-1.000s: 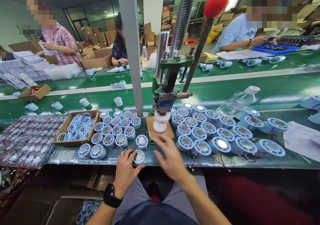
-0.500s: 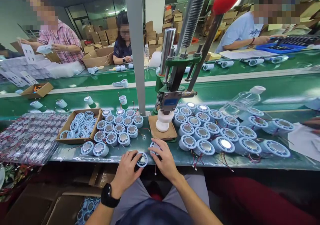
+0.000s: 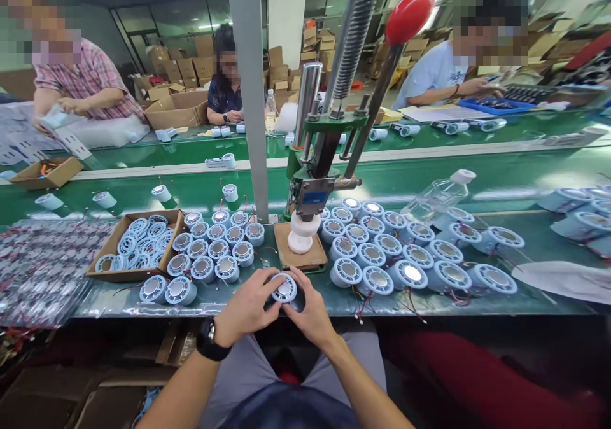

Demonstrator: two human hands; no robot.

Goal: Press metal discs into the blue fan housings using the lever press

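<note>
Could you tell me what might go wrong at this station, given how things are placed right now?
1. Both the left hand and right hand hold one blue round part at the bench edge; a slip could drop it into the lap.
2. Red wires trail from the nearby parts over the edge and might snag a wrist.
3. The press lever rises just ahead; a hand under its white ram could get pinched.

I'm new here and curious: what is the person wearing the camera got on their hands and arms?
Both hands are bare, no gloves. The left hand has a black watch with a dark band on its wrist. The right hand wears nothing, and no rings show. Both forearms are uncovered, with no sleeves in view.
</note>
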